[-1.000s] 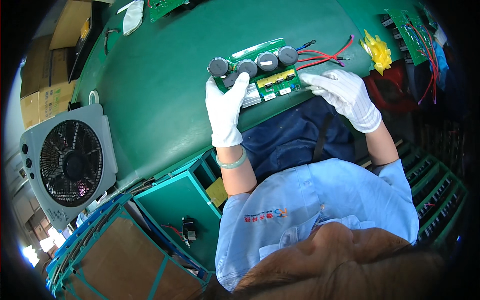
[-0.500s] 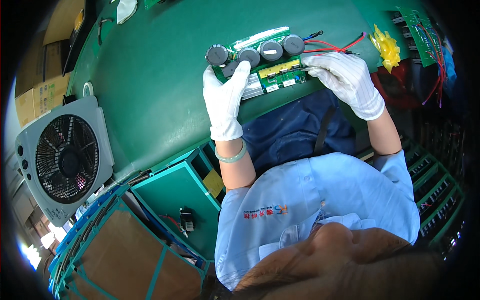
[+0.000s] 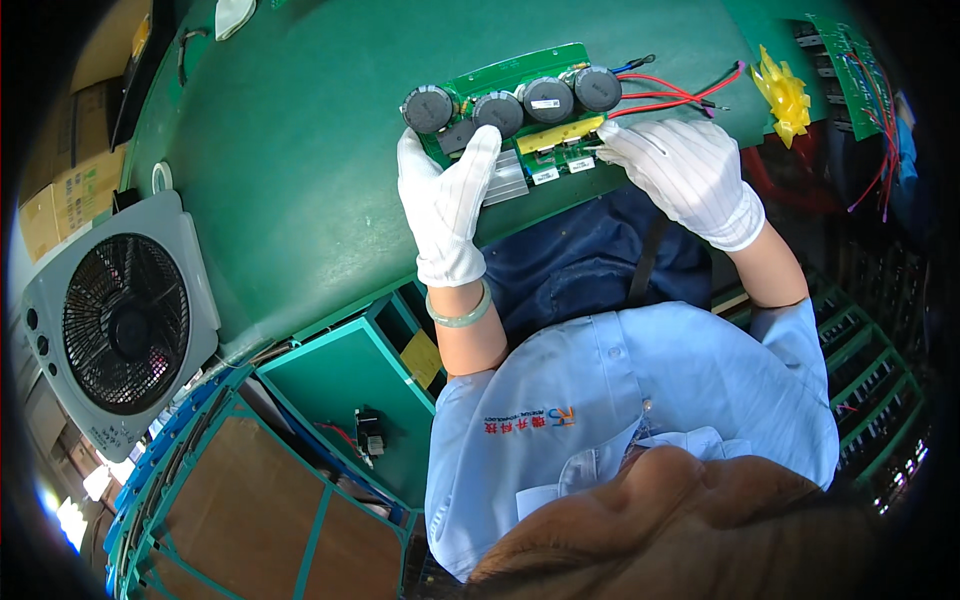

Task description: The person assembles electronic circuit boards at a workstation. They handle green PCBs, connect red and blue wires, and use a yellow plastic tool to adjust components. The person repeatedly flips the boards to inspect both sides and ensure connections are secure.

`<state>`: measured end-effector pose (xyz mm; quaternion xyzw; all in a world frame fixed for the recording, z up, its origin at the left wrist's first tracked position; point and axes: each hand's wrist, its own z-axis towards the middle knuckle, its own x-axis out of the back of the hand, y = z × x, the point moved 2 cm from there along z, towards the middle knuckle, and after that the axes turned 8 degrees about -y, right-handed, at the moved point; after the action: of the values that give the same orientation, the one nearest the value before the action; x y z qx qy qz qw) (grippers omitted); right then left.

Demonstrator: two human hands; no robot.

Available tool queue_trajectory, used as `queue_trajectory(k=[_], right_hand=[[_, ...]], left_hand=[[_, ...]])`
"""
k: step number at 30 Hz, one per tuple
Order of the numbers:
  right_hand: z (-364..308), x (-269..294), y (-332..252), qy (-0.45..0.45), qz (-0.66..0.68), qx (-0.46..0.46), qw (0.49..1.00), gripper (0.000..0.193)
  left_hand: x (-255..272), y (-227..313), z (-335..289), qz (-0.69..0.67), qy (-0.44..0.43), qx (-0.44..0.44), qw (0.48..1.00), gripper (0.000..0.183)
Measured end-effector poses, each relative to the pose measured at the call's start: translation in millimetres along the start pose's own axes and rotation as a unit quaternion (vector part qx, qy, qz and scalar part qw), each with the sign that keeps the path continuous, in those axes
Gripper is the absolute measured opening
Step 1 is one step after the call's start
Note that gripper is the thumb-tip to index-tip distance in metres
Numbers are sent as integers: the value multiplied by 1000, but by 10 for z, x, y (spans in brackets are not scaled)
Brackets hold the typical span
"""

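Note:
Both my hands wear white striped gloves. A green circuit board [image 3: 515, 68] is held tilted over the table's near edge. It carries a row of several black round capacitors [image 3: 548, 100], a yellow strip [image 3: 560, 136] and a silver finned heat sink [image 3: 506, 178]. My left hand [image 3: 447, 200] grips the board's left end, thumb in front beside the heat sink. At the right end, my right hand [image 3: 680, 170] has its fingers pinched together against the board's lower right corner; what lies between the fingertips is hidden. Red wires [image 3: 665, 92] trail off the board's right side.
The green table [image 3: 300, 140] spreads to the left and back. A crumpled yellow piece [image 3: 782, 98] lies right of the wires, near another green board with wires [image 3: 848, 80]. A grey fan [image 3: 128, 320] stands at the left. Below the table is an open green drawer [image 3: 330, 410].
The board has tipped a little, showing more of its upper green strip. My right fingers have shifted slightly left and down along its right end. My left hand keeps its grip.

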<state>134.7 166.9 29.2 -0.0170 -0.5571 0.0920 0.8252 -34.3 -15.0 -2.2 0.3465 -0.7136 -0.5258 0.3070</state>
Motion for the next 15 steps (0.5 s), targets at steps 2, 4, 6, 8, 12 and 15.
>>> queue_trajectory(k=[2,4,6,8,12,15], right_hand=[[9,-2,0,-6,2,11,1000,33],[9,-5,-8,-8,0,15,1000,33],[2,-9,-24,-10,-4,15,1000,33],[10,1,-16,-13,-4,27,1000,34],[9,6,-34,-3,-9,33,999,37],[-7,4,-66,-21,-30,13,999,38]], left_hand=[[4,-33,-6,-3,-1,-17,1000,69],[2,-41,-13,-8,-2,-36,999,70],[11,-66,-16,-4,-4,-50,999,70],[29,-106,-12,10,-7,-59,998,70],[3,-67,-39,-11,-3,-46,999,69],[7,-45,-51,6,0,-49,999,69]])
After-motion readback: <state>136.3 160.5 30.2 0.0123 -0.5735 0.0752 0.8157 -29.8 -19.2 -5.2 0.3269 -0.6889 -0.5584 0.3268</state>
